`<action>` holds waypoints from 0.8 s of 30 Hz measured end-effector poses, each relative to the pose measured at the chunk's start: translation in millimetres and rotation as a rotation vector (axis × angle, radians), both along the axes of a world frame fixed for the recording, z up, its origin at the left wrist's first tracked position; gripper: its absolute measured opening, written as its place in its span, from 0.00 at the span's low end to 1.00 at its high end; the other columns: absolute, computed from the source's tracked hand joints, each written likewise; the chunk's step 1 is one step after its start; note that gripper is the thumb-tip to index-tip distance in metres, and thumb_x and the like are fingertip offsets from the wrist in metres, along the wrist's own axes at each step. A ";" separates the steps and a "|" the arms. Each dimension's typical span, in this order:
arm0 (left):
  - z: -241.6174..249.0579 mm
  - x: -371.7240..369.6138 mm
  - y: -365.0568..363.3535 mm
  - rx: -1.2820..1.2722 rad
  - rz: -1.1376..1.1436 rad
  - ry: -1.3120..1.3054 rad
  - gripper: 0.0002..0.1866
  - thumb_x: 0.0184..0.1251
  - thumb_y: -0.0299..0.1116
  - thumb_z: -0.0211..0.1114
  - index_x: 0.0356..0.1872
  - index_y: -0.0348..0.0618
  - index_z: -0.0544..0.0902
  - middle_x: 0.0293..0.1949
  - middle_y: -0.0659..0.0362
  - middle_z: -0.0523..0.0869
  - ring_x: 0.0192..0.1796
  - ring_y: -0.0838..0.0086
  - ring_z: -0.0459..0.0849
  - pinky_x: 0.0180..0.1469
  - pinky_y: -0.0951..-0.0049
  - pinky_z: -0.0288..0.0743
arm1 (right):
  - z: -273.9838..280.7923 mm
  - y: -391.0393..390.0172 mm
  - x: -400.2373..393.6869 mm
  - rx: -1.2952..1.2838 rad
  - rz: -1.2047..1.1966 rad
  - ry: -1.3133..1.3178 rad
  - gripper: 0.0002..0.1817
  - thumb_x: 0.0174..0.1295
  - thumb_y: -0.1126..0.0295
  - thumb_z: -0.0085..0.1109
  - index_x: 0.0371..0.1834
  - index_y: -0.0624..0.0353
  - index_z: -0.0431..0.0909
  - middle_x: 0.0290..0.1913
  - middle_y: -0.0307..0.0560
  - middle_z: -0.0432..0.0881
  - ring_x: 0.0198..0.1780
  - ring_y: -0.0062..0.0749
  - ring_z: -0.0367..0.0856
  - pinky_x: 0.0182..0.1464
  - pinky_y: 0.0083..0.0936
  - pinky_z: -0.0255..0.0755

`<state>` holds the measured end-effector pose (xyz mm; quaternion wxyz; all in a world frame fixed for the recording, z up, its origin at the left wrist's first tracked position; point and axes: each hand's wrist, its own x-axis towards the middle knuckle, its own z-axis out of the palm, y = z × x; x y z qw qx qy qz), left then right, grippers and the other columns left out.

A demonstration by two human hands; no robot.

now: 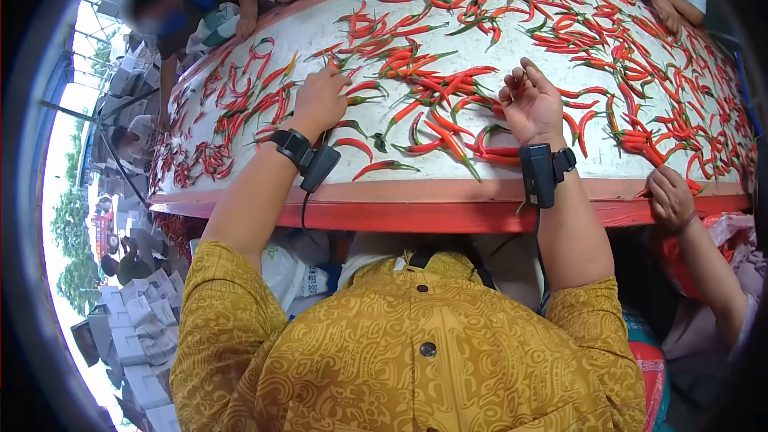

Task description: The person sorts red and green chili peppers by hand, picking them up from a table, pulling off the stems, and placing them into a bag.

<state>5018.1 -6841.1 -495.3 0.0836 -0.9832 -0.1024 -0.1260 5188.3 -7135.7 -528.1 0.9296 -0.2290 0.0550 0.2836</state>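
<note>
My left hand (320, 100) is palm down over red chilies near the middle of the white table surface. Its fingers are bent and a little apart, with the tips touching or just above a chili; nothing is visibly gripped. My right hand (532, 108) is turned palm up, its fingers loosely curled and apart, and no chili shows in the palm. Between the two hands lies a loose pile of red chilies (448, 88) with green stems. A single chili (386, 167) rests near the table's front edge, to the right of my left wrist.
The table's red rim (416, 212) runs in front of my body. Another person's hand (670, 196) is at the rim on the right. Other people's hands (664, 8) are at the far right, and a person (180, 12) leans in at the far left. Chilies cover both sides.
</note>
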 end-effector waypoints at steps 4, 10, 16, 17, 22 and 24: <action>13.2 17.9 -80.7 -0.279 -0.155 -0.013 0.11 0.50 0.32 0.62 0.36 0.43 0.82 0.34 0.52 0.83 0.39 0.57 0.80 0.42 0.60 0.74 | -14.3 -17.6 15.5 0.103 0.153 -0.187 0.12 0.61 0.70 0.51 0.46 0.60 0.70 0.24 0.37 0.71 0.26 0.22 0.66 0.29 0.21 0.61; -11.8 29.6 -111.5 -0.405 0.017 0.162 0.13 0.47 0.32 0.64 0.36 0.40 0.82 0.27 0.51 0.82 0.32 0.61 0.82 0.37 0.66 0.74 | -9.1 -47.6 28.8 0.102 0.199 -0.231 0.11 0.60 0.70 0.52 0.44 0.60 0.71 0.22 0.37 0.71 0.21 0.21 0.64 0.26 0.19 0.59; 26.3 48.7 -115.6 -0.349 0.160 -0.057 0.13 0.52 0.34 0.60 0.38 0.43 0.83 0.36 0.51 0.83 0.41 0.58 0.81 0.45 0.62 0.74 | -9.4 -72.5 43.2 0.059 0.243 -0.254 0.12 0.61 0.71 0.50 0.46 0.61 0.70 0.27 0.40 0.73 0.20 0.21 0.64 0.25 0.19 0.59; 32.8 53.9 -117.5 -0.276 0.148 0.001 0.13 0.51 0.33 0.61 0.40 0.42 0.82 0.36 0.51 0.83 0.41 0.59 0.81 0.45 0.63 0.74 | -10.1 -76.2 47.0 0.050 0.265 -0.279 0.12 0.61 0.72 0.49 0.47 0.62 0.70 0.28 0.41 0.73 0.20 0.21 0.64 0.25 0.18 0.60; 33.9 83.2 -147.5 -0.101 -0.086 -0.063 0.17 0.49 0.30 0.64 0.44 0.44 0.81 0.42 0.53 0.81 0.46 0.60 0.78 0.50 0.64 0.71 | -13.2 -101.4 69.4 0.075 0.192 -0.220 0.12 0.61 0.74 0.47 0.47 0.62 0.70 0.29 0.42 0.74 0.20 0.20 0.64 0.24 0.18 0.60; 14.0 97.7 -169.9 -0.232 -0.229 0.095 0.18 0.48 0.30 0.65 0.44 0.43 0.81 0.43 0.53 0.80 0.47 0.59 0.78 0.51 0.64 0.71 | -15.1 -111.0 78.2 0.090 0.187 -0.229 0.12 0.61 0.74 0.48 0.47 0.62 0.70 0.29 0.42 0.74 0.20 0.21 0.64 0.24 0.18 0.60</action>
